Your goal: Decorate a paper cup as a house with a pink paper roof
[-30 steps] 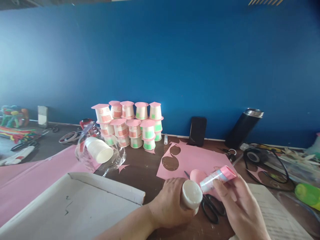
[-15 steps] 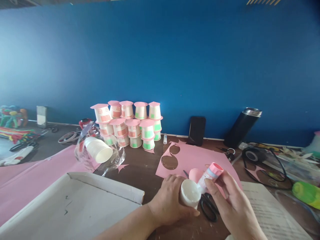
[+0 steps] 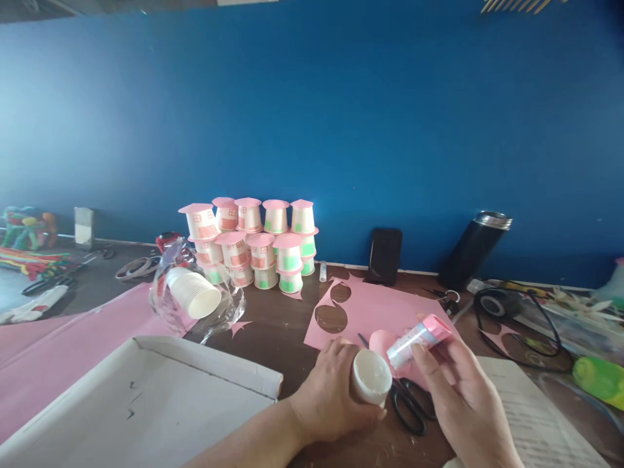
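Note:
My left hand is wrapped round a small white paper cup, turned so its base faces me. My right hand pinches a glue stick with a pink end, its tip lifted just off the cup's base. A pink paper disc lies right behind the cup. Black scissors rest on the table under my hands, on the edge of a pink paper sheet with round holes cut out.
A stack of decorated cup houses stands by the blue wall. A bagged sleeve of white cups lies left of centre. A white cardboard box lid is at front left. A phone, a black flask, cables and a printed sheet fill the right.
The glue stick dipped to touch the cup's base half a second ago, then lifted slightly and tilted flatter. My left hand kept the cup nearly still.

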### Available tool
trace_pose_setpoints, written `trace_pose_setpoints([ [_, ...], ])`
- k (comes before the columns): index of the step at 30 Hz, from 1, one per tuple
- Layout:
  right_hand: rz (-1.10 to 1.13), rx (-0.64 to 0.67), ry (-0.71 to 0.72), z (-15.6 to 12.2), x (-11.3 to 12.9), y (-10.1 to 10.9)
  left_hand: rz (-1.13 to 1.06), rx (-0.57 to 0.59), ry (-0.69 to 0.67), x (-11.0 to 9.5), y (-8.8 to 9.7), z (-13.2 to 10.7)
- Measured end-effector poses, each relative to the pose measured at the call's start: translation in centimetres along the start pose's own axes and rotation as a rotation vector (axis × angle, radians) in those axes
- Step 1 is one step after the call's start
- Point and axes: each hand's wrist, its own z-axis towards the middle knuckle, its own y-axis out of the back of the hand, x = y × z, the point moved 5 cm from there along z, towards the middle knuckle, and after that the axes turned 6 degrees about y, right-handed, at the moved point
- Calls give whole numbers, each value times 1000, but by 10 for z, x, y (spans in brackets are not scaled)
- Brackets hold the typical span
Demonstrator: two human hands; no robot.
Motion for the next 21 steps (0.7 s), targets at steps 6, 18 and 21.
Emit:
trace_pose_setpoints([
  [6, 7, 11, -7, -3, 3, -5, 12, 15, -39, -7, 2, 0],
  [18, -163, 164, -12, 5, -3, -8, -11, 99, -88, -5, 3, 1],
  [21, -192, 136, -13, 6, -6, -7, -22, 104, -105, -4, 1, -1],
])
